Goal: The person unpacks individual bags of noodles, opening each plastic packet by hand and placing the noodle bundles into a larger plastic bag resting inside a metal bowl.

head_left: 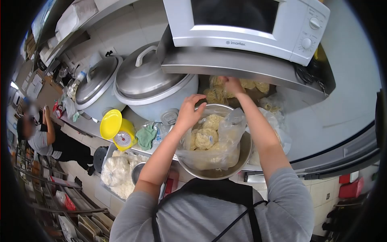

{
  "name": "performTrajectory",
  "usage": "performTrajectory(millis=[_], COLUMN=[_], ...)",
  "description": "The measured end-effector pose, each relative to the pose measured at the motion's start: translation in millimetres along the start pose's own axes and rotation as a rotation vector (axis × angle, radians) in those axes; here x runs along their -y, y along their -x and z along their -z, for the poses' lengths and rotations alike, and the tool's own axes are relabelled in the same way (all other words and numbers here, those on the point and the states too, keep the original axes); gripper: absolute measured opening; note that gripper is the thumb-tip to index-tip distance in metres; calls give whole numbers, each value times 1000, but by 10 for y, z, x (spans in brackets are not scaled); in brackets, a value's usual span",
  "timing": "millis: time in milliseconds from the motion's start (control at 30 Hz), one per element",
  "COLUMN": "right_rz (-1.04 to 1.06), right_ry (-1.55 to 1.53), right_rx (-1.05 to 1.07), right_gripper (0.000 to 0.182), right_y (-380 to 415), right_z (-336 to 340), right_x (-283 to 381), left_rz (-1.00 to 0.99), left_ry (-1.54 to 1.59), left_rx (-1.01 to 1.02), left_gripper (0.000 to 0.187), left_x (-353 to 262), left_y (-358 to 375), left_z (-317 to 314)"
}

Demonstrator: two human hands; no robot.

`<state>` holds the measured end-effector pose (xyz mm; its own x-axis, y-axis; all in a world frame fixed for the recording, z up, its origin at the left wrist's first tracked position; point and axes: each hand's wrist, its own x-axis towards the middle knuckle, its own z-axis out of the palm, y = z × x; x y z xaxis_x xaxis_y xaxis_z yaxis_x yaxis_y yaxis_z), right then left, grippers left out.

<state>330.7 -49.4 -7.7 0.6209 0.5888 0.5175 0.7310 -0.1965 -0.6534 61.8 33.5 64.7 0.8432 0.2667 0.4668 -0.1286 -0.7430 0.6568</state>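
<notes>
A large metal bowl (246,151) sits at the counter's front edge, close to my body. Inside it is a clear plastic bag (231,125) with several round noodle bundles (206,138). My left hand (191,113) curls at the bowl's far left rim, thumb and fingers bent around the edge. Under the steel shelf, my right hand (233,86) is closed among more bagged noodles (215,96); its fingertips are partly hidden and slightly blurred, and it appears to grip one bag.
A white microwave (246,36) stands on the steel shelf (225,62) above my hands. Two lidded pots (149,72), a yellow scale (123,135) and a green cloth (146,136) are to the left. Lower down is a tub of white shreds (121,171). Another person (44,139) stands far left.
</notes>
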Motion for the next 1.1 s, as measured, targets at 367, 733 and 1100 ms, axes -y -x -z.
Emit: performTrajectory(millis=[367, 733, 1100], right_rz=[-548, -529, -884], right_ry=[371, -1299, -1626], right_rx=[879, 133, 163], right_gripper=[45, 17, 19], right_y=[640, -57, 794], right_z=[-266, 76, 461], right_x=[-793, 638, 1476], left_rz=[357, 249, 420], left_ry=[225, 160, 670], left_rx=[80, -21, -24], left_gripper=[22, 23, 61], left_x=[276, 280, -301], left_y=[953, 714, 104], left_z=[223, 248, -41])
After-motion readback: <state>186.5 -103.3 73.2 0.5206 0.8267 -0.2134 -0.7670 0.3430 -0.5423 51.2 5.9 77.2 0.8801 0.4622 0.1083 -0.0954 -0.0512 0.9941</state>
